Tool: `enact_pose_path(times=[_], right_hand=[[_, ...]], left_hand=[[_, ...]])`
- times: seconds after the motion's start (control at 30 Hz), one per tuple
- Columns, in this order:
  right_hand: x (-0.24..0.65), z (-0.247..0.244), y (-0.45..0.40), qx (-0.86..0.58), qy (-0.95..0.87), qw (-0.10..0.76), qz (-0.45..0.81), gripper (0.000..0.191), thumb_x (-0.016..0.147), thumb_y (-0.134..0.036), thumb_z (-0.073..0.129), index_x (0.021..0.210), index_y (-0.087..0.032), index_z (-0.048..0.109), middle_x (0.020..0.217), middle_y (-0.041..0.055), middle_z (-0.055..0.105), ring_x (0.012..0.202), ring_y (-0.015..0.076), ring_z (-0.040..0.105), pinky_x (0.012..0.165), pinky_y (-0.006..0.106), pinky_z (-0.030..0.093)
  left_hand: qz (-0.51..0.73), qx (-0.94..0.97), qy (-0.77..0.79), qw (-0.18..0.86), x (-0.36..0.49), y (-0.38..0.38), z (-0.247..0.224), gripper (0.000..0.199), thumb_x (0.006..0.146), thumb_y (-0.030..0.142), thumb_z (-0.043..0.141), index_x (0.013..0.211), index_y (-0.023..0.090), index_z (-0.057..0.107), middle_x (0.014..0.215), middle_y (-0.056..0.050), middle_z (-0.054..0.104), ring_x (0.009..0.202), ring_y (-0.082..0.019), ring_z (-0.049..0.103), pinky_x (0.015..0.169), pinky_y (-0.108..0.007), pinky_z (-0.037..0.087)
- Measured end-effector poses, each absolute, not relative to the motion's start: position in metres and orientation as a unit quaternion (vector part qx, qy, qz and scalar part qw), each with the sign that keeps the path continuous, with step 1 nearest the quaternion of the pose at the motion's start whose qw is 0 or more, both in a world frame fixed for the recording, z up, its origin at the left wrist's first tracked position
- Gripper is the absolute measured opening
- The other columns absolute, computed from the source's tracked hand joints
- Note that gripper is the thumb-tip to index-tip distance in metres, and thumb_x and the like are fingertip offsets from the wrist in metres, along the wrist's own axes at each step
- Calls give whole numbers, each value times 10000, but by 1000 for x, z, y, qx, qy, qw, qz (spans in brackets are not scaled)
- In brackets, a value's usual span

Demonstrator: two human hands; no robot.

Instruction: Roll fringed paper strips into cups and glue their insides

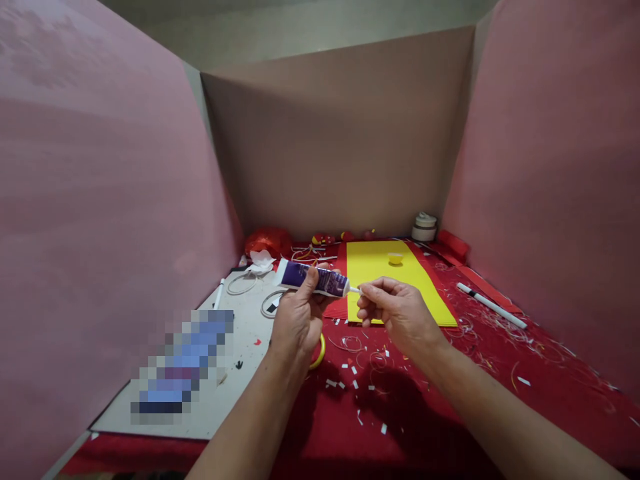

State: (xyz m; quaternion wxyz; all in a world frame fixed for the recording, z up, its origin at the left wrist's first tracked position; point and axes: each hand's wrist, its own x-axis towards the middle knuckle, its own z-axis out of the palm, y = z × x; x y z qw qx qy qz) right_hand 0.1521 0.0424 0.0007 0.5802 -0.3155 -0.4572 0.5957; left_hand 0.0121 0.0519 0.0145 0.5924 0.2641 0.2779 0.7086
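Observation:
My left hand is wrapped round a purple and white glue tube, its thumb pressed on the near side. The tube lies nearly level above the table, its thin white nozzle pointing right. At that nozzle's tip, the thumb and forefinger of my right hand are pinched together; whether a cap is between them is hidden. Behind my right hand lies a yellow sheet with a small yellow half-round piece on it. A yellow ring-shaped handle shows beside my left wrist.
Paper scraps and thread lie about on the red cloth. A grey board on the left carries wire loops and a blurred blue object. To the right rests a white pen. Panels enclose three sides; a white jar stands behind.

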Motion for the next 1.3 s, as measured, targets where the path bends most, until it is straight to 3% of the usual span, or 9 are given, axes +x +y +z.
enact_pose_path(times=[0.3, 0.43, 0.6, 0.7, 0.8, 0.9, 1.0, 1.17, 1.3], right_hand=[[127, -4, 43, -339, -426, 591, 596, 188, 647, -287, 722, 619, -185, 567, 540, -19, 592, 418, 104, 542, 415, 255, 460], [127, -17, 50, -324, -413, 551, 649, 189, 631, -282, 736, 609, -185, 575, 554, 8, 609, 452, 114, 559, 443, 264, 463], [111, -27, 42, -316, -494, 451, 673, 98, 667, -247, 686, 714, -193, 621, 590, 12, 623, 512, 141, 582, 524, 304, 476], [95, -40, 26, -362, -613, 366, 598, 24, 720, -203, 612, 697, -198, 611, 610, 10, 621, 522, 134, 551, 550, 302, 450], [76, -53, 11, -383, -764, 350, 383, 95, 791, -161, 535, 741, -201, 606, 695, 23, 625, 646, 151, 556, 622, 293, 421], [61, -63, 5, -397, -837, 328, 185, 142, 815, -108, 485, 753, -190, 581, 707, 33, 603, 670, 158, 521, 591, 266, 372], [51, -69, 7, -388, -876, 278, 72, 130, 805, -91, 493, 752, -191, 556, 682, 22, 599, 660, 167, 495, 559, 266, 335], [53, -69, 2, -371, -890, 264, 24, 69, 775, -126, 535, 751, -190, 545, 778, 49, 616, 731, 194, 503, 599, 288, 359], [84, -59, 10, -375, -854, 350, 89, 122, 799, -124, 469, 708, -194, 511, 759, 53, 573, 711, 179, 493, 605, 281, 382]], left_hand=[[762, 280, 314, 492, -38, 58, 32, 123, 764, 240, 639, 766, 120, 614, 732, -62, 675, 724, -192, 659, 631, -307, 538], [780, 276, 330, 455, -78, 56, 38, 171, 795, 310, 601, 815, 140, 601, 827, -74, 681, 773, -200, 655, 614, -307, 539], [776, 258, 349, 458, -93, 42, 35, 271, 772, 447, 599, 811, 180, 580, 668, -9, 638, 513, -107, 573, 449, -222, 444], [757, 263, 343, 490, -94, 36, 32, 288, 787, 466, 571, 764, 179, 565, 595, 8, 606, 387, -55, 455, 362, -184, 350], [751, 252, 308, 528, -93, 32, 32, 268, 813, 400, 561, 688, 166, 528, 547, 10, 577, 346, -41, 395, 312, -167, 274], [743, 243, 280, 557, -92, 30, 32, 237, 838, 317, 539, 666, 156, 511, 534, 8, 568, 346, -51, 407, 308, -174, 291], [738, 247, 274, 565, -92, 30, 31, 231, 853, 289, 508, 670, 149, 516, 536, 4, 567, 339, -56, 403, 305, -180, 303], [744, 253, 259, 562, -90, 33, 29, 180, 849, 257, 508, 716, 143, 548, 556, -4, 571, 350, -60, 407, 302, -180, 300], [746, 227, 246, 576, -83, 34, 32, 125, 814, 144, 539, 690, 153, 544, 538, 20, 551, 363, -58, 428, 310, -173, 308]])
